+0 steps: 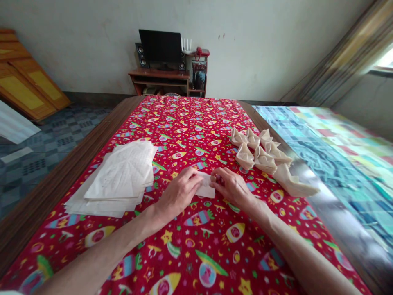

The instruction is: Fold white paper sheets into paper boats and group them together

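A small folded piece of white paper point(205, 190) lies low over the red cloth, pinched from both sides. My left hand point(184, 186) has its fingers closed on the paper's left edge. On the opposite edge, my right hand point(232, 186) grips it with thumb and fingers, the fingertips partly hidden. To the left rests a stack of flat, creased white paper sheets point(119, 176). Several folded paper boats point(265, 159) stand in a cluster to the right, with one larger one point(293, 182) nearest me.
A red patterned cloth point(202, 229) covers the brown table point(92, 143). Beyond its far end stands a desk point(159, 74) with a monitor point(161, 46), speakers and a red telephone point(201, 52). A bed with a checked cover point(325, 155) is along the right; a wooden cabinet point(27, 82) is far left.
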A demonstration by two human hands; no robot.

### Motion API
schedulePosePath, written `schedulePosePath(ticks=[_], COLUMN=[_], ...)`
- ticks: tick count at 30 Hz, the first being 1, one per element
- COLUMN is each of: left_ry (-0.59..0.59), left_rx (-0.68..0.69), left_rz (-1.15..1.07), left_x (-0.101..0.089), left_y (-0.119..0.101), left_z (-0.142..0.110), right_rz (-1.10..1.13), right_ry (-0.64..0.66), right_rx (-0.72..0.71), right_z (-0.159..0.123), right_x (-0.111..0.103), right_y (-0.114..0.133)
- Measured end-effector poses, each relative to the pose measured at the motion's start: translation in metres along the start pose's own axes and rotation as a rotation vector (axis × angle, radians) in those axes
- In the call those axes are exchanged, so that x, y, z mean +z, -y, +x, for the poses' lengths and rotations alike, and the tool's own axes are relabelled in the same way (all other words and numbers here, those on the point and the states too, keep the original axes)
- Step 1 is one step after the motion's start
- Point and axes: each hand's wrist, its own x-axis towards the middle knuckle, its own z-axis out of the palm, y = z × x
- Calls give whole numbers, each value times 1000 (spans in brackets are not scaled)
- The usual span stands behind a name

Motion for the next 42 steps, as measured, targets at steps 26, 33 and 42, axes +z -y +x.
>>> schedulePosePath(ticks=[26, 33, 42], left_ry=[129, 136, 125], left_rx=[-22, -16, 32], left_rz=[-96, -88, 82], left_x=[3, 1, -2], left_y=[-1, -3, -8], left_z=[-22, -21, -19], right_rz=[19, 33, -63], right_ry=[98, 168, -16], right_rx=[-290, -316, -290], right_z=[-27, -26, -25], right_x=[-15, -19, -15], right_y=[1, -1, -9])
